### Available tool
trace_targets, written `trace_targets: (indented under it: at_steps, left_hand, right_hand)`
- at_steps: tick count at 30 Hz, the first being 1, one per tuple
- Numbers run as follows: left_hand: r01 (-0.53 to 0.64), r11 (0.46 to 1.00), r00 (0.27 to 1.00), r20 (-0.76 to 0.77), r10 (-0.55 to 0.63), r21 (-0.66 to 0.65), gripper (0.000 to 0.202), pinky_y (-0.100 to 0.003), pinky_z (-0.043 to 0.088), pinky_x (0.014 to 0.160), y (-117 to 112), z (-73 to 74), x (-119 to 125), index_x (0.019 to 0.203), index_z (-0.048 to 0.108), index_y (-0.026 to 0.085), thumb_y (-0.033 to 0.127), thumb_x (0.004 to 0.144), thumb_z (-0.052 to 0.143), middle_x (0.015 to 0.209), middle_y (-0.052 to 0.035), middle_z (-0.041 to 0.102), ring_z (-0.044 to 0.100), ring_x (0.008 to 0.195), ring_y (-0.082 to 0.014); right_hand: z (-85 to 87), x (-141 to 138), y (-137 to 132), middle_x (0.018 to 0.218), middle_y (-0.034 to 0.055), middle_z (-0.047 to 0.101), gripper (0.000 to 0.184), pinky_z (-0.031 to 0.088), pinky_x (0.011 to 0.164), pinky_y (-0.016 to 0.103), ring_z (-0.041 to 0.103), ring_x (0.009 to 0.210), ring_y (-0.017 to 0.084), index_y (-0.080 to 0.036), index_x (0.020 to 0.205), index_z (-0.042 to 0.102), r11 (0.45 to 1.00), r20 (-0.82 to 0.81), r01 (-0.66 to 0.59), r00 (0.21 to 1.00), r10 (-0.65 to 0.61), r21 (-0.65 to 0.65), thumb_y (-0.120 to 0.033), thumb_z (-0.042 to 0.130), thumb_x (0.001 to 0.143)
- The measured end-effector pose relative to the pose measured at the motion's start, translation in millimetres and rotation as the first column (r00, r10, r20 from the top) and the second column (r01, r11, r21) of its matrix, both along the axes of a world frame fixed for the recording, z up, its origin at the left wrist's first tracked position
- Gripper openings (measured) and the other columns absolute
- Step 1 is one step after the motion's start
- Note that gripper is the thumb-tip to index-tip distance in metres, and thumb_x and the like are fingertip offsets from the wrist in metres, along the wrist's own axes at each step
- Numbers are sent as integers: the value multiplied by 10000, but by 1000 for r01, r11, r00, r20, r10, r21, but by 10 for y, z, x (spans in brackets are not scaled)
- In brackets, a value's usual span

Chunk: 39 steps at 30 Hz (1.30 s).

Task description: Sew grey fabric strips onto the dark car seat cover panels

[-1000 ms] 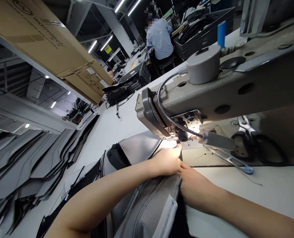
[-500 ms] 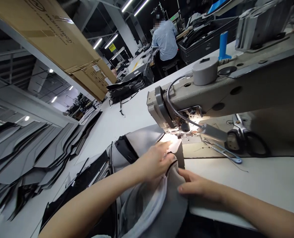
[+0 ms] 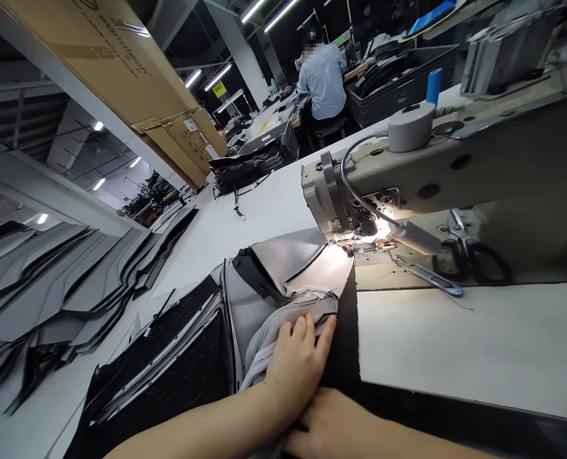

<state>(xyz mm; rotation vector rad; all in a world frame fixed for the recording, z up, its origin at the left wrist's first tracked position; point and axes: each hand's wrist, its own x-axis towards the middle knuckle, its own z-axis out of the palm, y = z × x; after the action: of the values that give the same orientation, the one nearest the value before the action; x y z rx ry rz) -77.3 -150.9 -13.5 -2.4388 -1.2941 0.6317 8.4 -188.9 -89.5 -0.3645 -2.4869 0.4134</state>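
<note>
A sewn grey fabric cover [image 3: 288, 252] with black edging lies beside the sewing machine [image 3: 374, 172], its lit corner up against the needle area. My left hand [image 3: 297, 357] rests on a bunched grey fold of it, fingers apart and stretched toward the fold's dark edge. Below, my right hand [image 3: 334, 421] is curled close to the left wrist, partly hidden behind it. Its fingers point down and left among the folds; what they grip does not show.
Black-handled scissors [image 3: 472, 252] and blue-ended thread snips [image 3: 434, 277] lie on the machine bed. Stacked grey panels [image 3: 73, 280] fill the left. Behind the white table [image 3: 408, 344] are a black crate [image 3: 402, 83], a cardboard box [image 3: 135, 76] and a seated person [image 3: 322, 80].
Both hands have moved down and away from the needle. My right hand has crossed leftward under the left wrist. The raised grey fold now lies lower, uncovering the lit corner.
</note>
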Motion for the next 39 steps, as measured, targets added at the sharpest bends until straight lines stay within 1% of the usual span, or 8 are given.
trace_targets:
  at_steps: [4, 8, 12, 20, 24, 31, 36, 39]
  left_hand:
    - [13, 997, 1000, -8, -12, 80, 562, -360, 490, 652, 24, 89, -23, 1435, 314, 195, 162, 890, 451, 1099, -124, 606, 582, 849, -235]
    - [101, 994, 993, 60, -103, 38, 653, -461, 456, 838, -141, 4, -108, 1453, 275, 206, 346, 864, 521, 1388, -182, 420, 479, 1145, -333]
    - [126, 984, 991, 29, -130, 123, 602, -499, 363, 972, -289, -116, -255, 1440, 289, 330, 238, 884, 501, 1469, -115, 342, 350, 1300, -341]
    - [-92, 982, 986, 150, 68, 163, 589, -394, 497, 812, 511, 43, -437, 1435, 305, 298, 88, 890, 379, 1105, -111, 609, 597, 957, -236]
    - [-51, 995, 937, 342, 76, -82, 520, -309, 521, 793, 611, 112, -278, 1344, 436, 152, 101, 830, 374, 1026, -92, 648, 617, 912, -196]
    - [-46, 880, 851, 442, 282, -472, 481, -365, 505, 848, 530, 50, 9, 1378, 411, 162, 298, 918, 370, 1144, -103, 648, 629, 985, -228]
    - [81, 656, 508, 597, 620, -750, 426, -333, 491, 875, 685, 204, -69, 1327, 481, 180, 319, 960, 315, 1164, -78, 643, 617, 1012, -194]
    - [128, 594, 476, 575, 666, -794, 442, -322, 507, 831, 681, 211, -65, 1313, 487, 167, 332, 974, 257, 1131, -88, 652, 625, 985, -194]
  right_hand:
    - [-37, 548, 158, 1151, 59, 624, 336, 451, 880, 357, 542, 1086, 215, -222, 1218, 546, 977, -42, 183, 983, -179, 112, -286, 501, 891]
    - [-238, 777, 237, 1224, 96, 584, 354, 326, 997, 506, 464, 1199, 252, -214, 1273, 509, 880, -33, 357, 930, -365, 314, -253, 424, 931]
    - [-342, 639, 205, 1206, 98, 598, 344, 318, 1000, 524, 470, 1199, 256, -219, 1262, 520, 858, -49, 416, 906, -421, 302, -290, 434, 937]
    - [-160, 531, 223, 1271, 174, 559, 552, 289, 1038, 526, 480, 1204, 331, -192, 1271, 529, 948, 46, 307, 949, -312, 89, -376, 656, 766]
    - [-170, 435, 248, 1296, 234, 517, 659, 319, 1025, 528, 460, 1216, 378, -128, 1246, 545, 909, 27, 408, 911, -411, 89, -378, 730, 665]
    - [-116, 446, 275, 905, 157, 682, 178, 463, 903, 380, 630, 902, 259, -105, 922, 651, 890, -97, 407, 913, -395, 205, -155, 546, 787]
    - [-69, 702, 303, 1157, 135, 622, 360, 385, 1020, 375, 528, 1133, 253, -124, 1116, 606, 908, -132, 420, 900, -415, 12, -156, 511, 770]
    - [-38, 745, 336, 1260, 141, 567, 473, 340, 1059, 366, 496, 1170, 249, -93, 1202, 558, 933, -32, 353, 934, -356, -74, -190, 519, 741]
